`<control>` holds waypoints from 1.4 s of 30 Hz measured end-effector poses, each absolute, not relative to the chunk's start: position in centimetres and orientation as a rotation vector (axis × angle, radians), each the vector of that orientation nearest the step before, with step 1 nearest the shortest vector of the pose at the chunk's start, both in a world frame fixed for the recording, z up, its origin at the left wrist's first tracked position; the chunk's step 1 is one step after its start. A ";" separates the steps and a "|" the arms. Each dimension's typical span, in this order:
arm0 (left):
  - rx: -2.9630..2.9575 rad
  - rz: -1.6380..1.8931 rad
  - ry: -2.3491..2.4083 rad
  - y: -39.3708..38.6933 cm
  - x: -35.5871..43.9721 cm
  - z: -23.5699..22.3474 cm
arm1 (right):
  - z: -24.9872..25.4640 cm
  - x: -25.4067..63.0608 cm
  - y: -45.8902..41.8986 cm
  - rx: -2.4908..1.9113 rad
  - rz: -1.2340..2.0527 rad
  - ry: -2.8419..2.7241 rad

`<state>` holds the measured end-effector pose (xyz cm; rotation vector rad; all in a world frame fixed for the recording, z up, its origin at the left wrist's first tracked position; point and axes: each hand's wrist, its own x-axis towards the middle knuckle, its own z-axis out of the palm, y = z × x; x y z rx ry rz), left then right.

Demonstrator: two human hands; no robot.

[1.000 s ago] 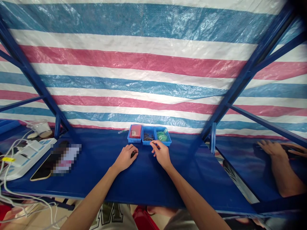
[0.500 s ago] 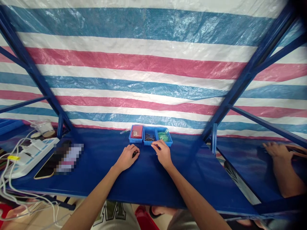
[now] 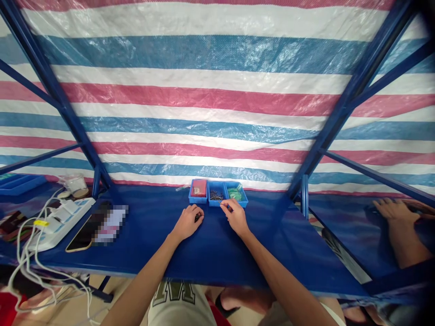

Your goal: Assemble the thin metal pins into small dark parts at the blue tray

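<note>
My left hand (image 3: 188, 222) rests on the blue tabletop, fingers curled around small dark pieces (image 3: 197, 218), too small to name for sure. To its right, my right hand (image 3: 235, 218) has thumb and forefinger pinched together by the front edge of the middle blue bin (image 3: 216, 203). Whatever that pinch holds is too small to make out. Dark screw-like metal pieces (image 3: 215, 195) lie in the middle bin. The left blue bin (image 3: 198, 199) has a red packet (image 3: 199, 187) in it, and the right blue bin (image 3: 244, 202) contains green bags (image 3: 234, 194).
At the left are a white power strip (image 3: 64, 222) with plugs and cables (image 3: 25, 258), and a phone (image 3: 81, 237) beside a blurred patch. A striped plastic sheet (image 3: 204, 104) hangs behind, between blue frame posts (image 3: 326, 122). Another person's hand (image 3: 396, 212) is at the right table.
The view has shifted, so the table and bins appear slightly further right. Both hands keep nearly the same pose and place relative to the bins.
</note>
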<state>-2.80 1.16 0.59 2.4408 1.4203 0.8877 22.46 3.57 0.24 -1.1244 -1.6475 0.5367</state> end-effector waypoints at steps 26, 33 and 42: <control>2.426 0.858 1.444 0.6 -2.9 0.8 | 1.1 22.3 2.3 -1.107 0.584 -1.661; 2.423 0.858 1.426 0.4 -2.9 0.9 | 1.3 22.3 2.2 -1.111 0.618 -1.657; 2.420 0.846 1.445 0.2 -2.8 1.1 | 1.6 21.9 2.0 -1.174 0.432 -1.683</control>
